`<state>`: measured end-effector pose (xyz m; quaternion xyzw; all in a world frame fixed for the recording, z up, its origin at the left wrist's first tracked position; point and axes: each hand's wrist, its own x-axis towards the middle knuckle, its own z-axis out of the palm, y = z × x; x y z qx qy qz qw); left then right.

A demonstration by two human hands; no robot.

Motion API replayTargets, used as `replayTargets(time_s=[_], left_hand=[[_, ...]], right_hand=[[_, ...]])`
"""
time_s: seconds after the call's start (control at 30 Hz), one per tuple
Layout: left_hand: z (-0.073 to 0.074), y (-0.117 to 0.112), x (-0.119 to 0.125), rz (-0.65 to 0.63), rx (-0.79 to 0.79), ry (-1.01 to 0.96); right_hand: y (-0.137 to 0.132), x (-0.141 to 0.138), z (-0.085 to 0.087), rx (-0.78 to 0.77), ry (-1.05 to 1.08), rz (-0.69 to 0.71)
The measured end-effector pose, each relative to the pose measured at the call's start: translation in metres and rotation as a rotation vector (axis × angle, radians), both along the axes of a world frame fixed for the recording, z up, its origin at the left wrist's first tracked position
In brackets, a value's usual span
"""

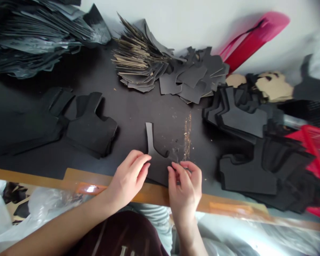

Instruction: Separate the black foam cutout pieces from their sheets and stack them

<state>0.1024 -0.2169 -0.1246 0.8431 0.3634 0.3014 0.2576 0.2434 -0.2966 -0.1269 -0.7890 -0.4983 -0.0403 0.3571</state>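
A black, flat cut-out piece (156, 164) with a narrow upright strip lies at the front edge of the dark table. My left hand (132, 174) pinches its left side, thumb and fingertips together at the base of the strip. At the piece's right side, my right hand (185, 181) has its fingers curled and closed on the edge. The lower part of the piece reaches over the table's edge strip. The exact contact under the right fingertips is hidden.
Stacks of similar black pieces lie left (92, 129) and right (249, 170). Behind are fanned sheets (138, 67), loose dark pieces (193, 76) and a thick black stack (42, 32). A red object (250, 42) leans on the wall. Brown crumbs (187, 137) dot the table (133, 110).
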Motion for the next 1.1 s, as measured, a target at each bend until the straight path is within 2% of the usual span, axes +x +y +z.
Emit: replayTargets(time_s=[0.37, 1.1], left_hand=[[-0.0041, 0.0007, 0.0009, 0.026, 0.025, 0.035], [-0.0027, 0.0022, 0.0009, 0.025, 0.025, 0.048]], right_hand=[[0.0012, -0.0010, -0.0029, -0.020, 0.009, -0.012], [0.0017, -0.0002, -0.0025, -0.045, -0.027, 0.015]])
